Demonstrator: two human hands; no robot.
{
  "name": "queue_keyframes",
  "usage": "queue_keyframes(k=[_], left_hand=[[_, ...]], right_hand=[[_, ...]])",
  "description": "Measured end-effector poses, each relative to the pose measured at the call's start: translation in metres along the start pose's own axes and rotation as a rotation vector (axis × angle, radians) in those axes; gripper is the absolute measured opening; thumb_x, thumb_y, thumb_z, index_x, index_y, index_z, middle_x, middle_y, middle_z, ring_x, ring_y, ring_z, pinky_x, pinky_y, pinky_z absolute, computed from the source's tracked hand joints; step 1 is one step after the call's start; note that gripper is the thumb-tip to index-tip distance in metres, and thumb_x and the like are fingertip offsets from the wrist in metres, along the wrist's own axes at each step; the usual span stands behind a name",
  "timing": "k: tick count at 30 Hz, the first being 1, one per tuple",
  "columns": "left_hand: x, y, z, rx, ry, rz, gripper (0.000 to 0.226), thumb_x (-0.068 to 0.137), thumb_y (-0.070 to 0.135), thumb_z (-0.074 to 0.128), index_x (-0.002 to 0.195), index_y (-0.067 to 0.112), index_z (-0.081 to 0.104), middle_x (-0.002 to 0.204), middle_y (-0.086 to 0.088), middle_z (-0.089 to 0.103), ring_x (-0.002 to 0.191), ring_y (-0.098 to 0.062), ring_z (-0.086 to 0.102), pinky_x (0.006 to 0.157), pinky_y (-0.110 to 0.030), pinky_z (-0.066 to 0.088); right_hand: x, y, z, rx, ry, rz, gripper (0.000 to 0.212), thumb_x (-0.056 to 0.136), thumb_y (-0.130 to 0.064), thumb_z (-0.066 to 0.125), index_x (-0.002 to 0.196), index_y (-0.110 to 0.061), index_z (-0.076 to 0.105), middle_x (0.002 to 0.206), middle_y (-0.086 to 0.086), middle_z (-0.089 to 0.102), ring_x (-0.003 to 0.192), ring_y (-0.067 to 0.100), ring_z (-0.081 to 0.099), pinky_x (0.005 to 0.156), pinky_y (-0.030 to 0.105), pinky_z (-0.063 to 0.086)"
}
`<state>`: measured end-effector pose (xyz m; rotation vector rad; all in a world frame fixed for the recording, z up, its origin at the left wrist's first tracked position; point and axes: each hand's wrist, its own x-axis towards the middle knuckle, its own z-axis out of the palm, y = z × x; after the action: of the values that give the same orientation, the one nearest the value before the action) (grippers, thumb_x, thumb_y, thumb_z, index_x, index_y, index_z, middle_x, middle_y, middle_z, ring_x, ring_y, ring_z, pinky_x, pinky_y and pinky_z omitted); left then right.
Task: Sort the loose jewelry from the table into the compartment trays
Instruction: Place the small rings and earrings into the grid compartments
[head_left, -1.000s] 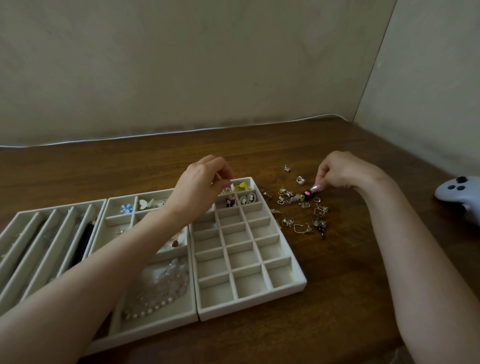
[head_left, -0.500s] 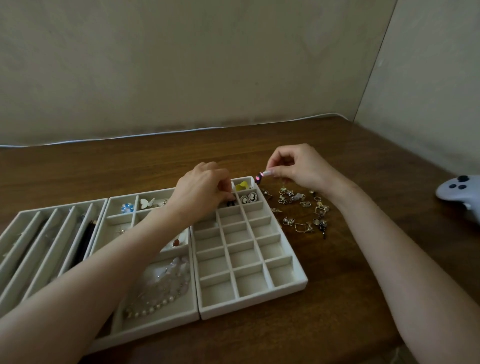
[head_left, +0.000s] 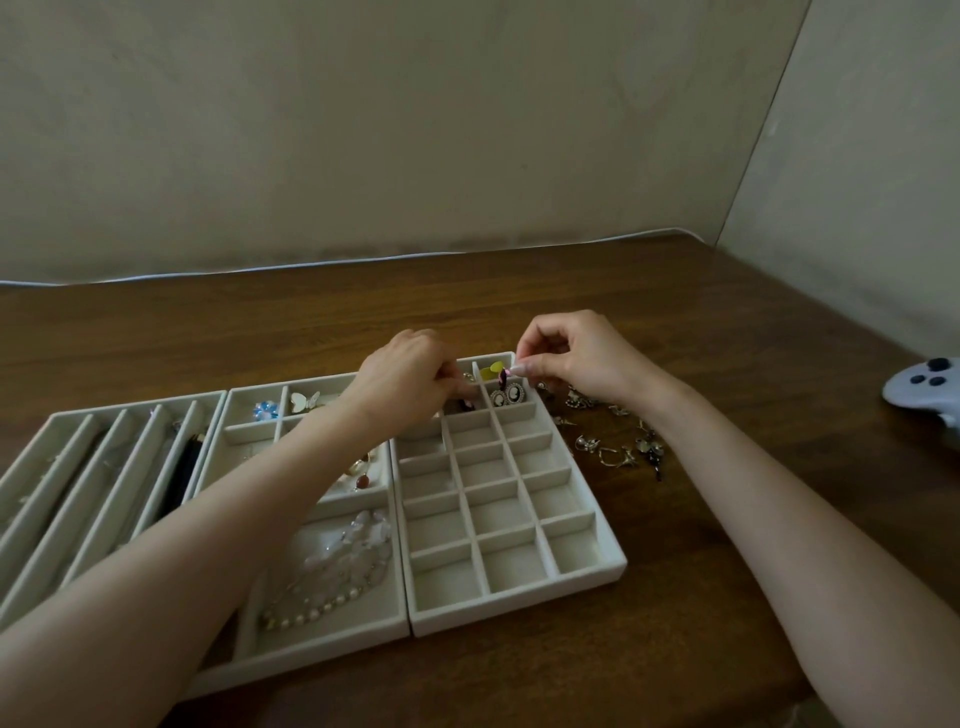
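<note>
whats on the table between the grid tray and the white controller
Head view: loose earrings beside the grid tray, then bare wood up to the controller.

Three trays (head_left: 511, 592) side by side on the table (head_left: 675, 649) — loose jewelry (head_left: 613, 441) right of them.

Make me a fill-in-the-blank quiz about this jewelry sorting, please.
1. The table holds ____ trays side by side.
2. The pearl necklace lies in the ____ of them.
3. The loose jewelry lies on the wood to the ____ of the trays.
4. The right hand pinches a small dark earring above the tray farthest ____.

Missing words: three, middle, right, right.
</note>
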<state>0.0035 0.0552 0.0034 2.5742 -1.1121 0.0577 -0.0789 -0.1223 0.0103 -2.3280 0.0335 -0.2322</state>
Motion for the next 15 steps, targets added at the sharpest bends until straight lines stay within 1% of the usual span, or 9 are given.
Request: queue_keyframes(k=[2, 4, 7, 9, 10, 12, 13, 15], left_hand=[[0.000, -0.001, 0.000, 0.031, -0.002, 0.015, 0.018, 0.085, 0.035, 0.063, 0.083, 0.016, 0.061, 0.094, 0.003, 0.052, 0.095, -0.015, 0.047, 0.074, -0.028, 0.042], [-0.001, 0.001, 0.001, 0.077, 0.010, 0.046, 0.016, 0.084, 0.033, 0.066, 0.086, 0.019, 0.059, 0.097, 0.003, 0.052, 0.098, -0.015, 0.047, 0.073, -0.027, 0.040], [-0.003, 0.004, 0.001, 0.051, 0.096, 0.078, 0.017, 0.083, 0.029, 0.068, 0.090, 0.023, 0.053, 0.098, 0.004, 0.052, 0.096, -0.015, 0.047, 0.071, -0.026, 0.040], [-0.003, 0.007, 0.000, -0.059, 0.179, 0.108, 0.020, 0.082, 0.026, 0.068, 0.095, 0.022, 0.053, 0.095, 0.007, 0.055, 0.093, -0.015, 0.050, 0.072, -0.028, 0.043], [-0.004, 0.009, -0.001, -0.148, 0.192, 0.118, 0.022, 0.081, 0.025, 0.069, 0.097, 0.021, 0.054, 0.094, 0.009, 0.058, 0.091, -0.015, 0.052, 0.073, -0.029, 0.044], [-0.006, 0.013, -0.002, -0.346, 0.167, 0.119, 0.029, 0.079, 0.022, 0.072, 0.102, 0.018, 0.055, 0.094, 0.009, 0.063, 0.090, -0.013, 0.057, 0.077, -0.029, 0.049], [-0.006, 0.015, -0.002, -0.411, 0.150, 0.116, 0.032, 0.078, 0.021, 0.073, 0.104, 0.017, 0.055, 0.094, 0.009, 0.065, 0.090, -0.012, 0.060, 0.078, -0.028, 0.050], [-0.007, 0.015, -0.001, -0.448, 0.140, 0.113, 0.032, 0.077, 0.020, 0.074, 0.102, 0.018, 0.055, 0.092, 0.008, 0.066, 0.087, -0.011, 0.063, 0.076, -0.025, 0.052]], right_hand=[[0.000, 0.000, 0.000, 0.003, -0.005, 0.004, 0.006, 0.086, -0.015, 0.066, 0.082, -0.019, 0.063, 0.084, -0.002, 0.065, 0.074, 0.007, 0.061, 0.063, 0.018, 0.049], [0.000, 0.000, 0.001, 0.000, -0.008, 0.005, 0.005, 0.086, -0.015, 0.066, 0.083, -0.018, 0.063, 0.084, -0.003, 0.065, 0.074, 0.008, 0.061, 0.063, 0.018, 0.050], [0.001, 0.000, 0.002, 0.005, -0.008, -0.003, 0.005, 0.085, -0.013, 0.066, 0.084, -0.016, 0.063, 0.084, -0.003, 0.064, 0.075, 0.009, 0.062, 0.064, 0.019, 0.050], [0.000, -0.001, 0.003, 0.023, -0.004, -0.017, 0.005, 0.084, -0.013, 0.068, 0.084, -0.016, 0.064, 0.083, -0.003, 0.065, 0.075, 0.010, 0.062, 0.064, 0.019, 0.050], [0.000, -0.001, 0.003, 0.045, -0.004, -0.025, 0.006, 0.084, -0.012, 0.068, 0.083, -0.017, 0.064, 0.081, -0.004, 0.064, 0.072, 0.006, 0.061, 0.063, 0.018, 0.049], [-0.001, -0.003, 0.004, 0.094, -0.007, -0.043, 0.011, 0.084, -0.010, 0.068, 0.080, -0.019, 0.064, 0.077, -0.006, 0.063, 0.065, -0.003, 0.057, 0.060, 0.015, 0.047], [-0.001, -0.003, 0.005, 0.113, -0.004, -0.051, 0.012, 0.084, -0.010, 0.068, 0.079, -0.020, 0.064, 0.077, -0.006, 0.062, 0.062, -0.004, 0.055, 0.059, 0.015, 0.046], [-0.002, -0.004, 0.007, 0.143, 0.009, -0.064, 0.012, 0.083, -0.009, 0.067, 0.078, -0.019, 0.064, 0.076, -0.005, 0.062, 0.060, -0.004, 0.053, 0.057, 0.015, 0.045]])
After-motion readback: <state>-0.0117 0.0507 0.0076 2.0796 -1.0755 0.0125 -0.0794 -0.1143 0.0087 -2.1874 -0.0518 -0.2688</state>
